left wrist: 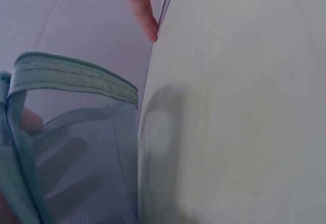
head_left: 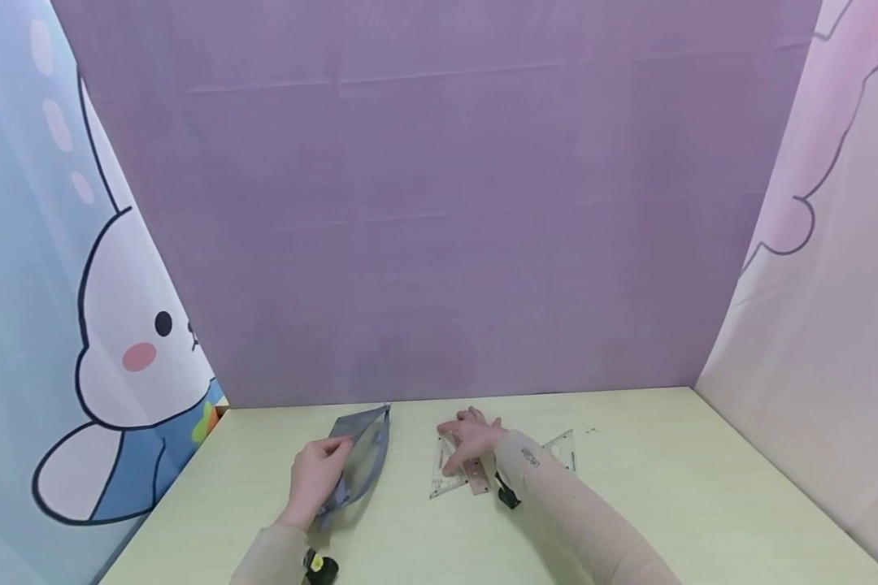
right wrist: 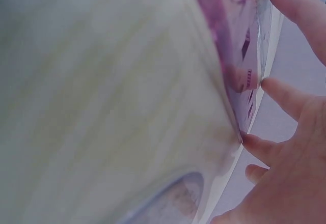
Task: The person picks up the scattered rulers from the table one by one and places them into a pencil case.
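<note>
Head view: a grey mesh pouch (head_left: 362, 459) is gripped by the left hand (head_left: 320, 471) at the table's (head_left: 666, 487) far left; clear plastic set squares (head_left: 457, 471) lie beside it, pressed under the right hand's (head_left: 475, 439) spread fingers

Left wrist: see-through mesh (left wrist: 81, 152) with fingers curled behind

Right wrist: flat rulers' edges (right wrist: 254, 81) touched by fingertips (right wrist: 272, 89)

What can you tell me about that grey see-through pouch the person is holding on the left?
The grey-green mesh pouch looks like soft, sheer netting edged with a stitched fabric band along its top. It lies on the pale yellow-green table, its far end lifted a little. The left hand grips its near side; in the left wrist view, fingers show dimly through the mesh. I cannot tell whether it holds anything. It lies apart from the clear rulers under the other hand.
</note>
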A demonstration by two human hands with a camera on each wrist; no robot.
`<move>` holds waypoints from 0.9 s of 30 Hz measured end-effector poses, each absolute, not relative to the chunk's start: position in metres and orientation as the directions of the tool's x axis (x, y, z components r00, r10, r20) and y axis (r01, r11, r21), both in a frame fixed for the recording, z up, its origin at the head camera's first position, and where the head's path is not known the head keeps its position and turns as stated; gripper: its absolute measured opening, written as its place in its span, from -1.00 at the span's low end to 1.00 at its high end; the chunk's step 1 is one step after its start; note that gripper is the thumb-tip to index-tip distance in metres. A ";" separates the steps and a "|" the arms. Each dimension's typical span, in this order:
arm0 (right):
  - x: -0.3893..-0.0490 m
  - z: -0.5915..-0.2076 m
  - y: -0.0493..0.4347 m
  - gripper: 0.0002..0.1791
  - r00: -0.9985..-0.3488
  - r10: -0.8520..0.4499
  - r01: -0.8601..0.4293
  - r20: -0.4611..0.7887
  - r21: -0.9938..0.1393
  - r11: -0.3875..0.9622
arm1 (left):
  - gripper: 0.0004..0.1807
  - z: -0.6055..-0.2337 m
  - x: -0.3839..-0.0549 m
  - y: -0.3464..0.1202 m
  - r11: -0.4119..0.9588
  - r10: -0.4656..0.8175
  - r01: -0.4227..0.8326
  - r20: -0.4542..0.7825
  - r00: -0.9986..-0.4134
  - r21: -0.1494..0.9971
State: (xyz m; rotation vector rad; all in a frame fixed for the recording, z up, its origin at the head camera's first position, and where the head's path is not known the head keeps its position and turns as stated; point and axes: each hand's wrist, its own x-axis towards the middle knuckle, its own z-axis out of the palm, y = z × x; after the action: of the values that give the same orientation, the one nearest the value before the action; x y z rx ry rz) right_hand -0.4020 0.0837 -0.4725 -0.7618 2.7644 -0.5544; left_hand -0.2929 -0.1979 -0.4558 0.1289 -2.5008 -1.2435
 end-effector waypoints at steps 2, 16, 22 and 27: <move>-0.403 -0.473 0.083 -0.07 -0.841 -0.529 -0.445 -0.113 -0.411 0.796 | -0.70 -0.456 -0.293 -0.198 0.609 -0.230 0.070 0.261 -0.937 0.790; -0.395 -0.460 0.075 -0.18 -0.844 -0.520 -0.424 -0.128 -0.435 0.795 | -0.69 -0.455 -0.292 -0.197 0.610 -0.235 0.063 0.257 -0.938 0.790; -0.394 -0.460 0.072 -0.18 -0.852 -0.514 -0.429 -0.105 -0.423 0.798 | -0.69 -0.455 -0.292 -0.197 0.609 -0.235 0.062 0.255 -0.938 0.791; -0.401 -0.464 0.074 -0.12 -0.862 -0.496 -0.423 -0.104 -0.390 0.818 | -0.69 -0.454 -0.291 -0.196 0.612 -0.247 0.067 0.270 -0.931 0.788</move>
State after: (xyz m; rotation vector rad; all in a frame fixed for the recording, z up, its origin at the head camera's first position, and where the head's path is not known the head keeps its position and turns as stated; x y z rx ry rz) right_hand -0.4011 0.0736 -0.4645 -0.7157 2.8014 -0.5309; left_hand -0.2913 -0.1964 -0.4544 0.1445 -2.4871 -1.2373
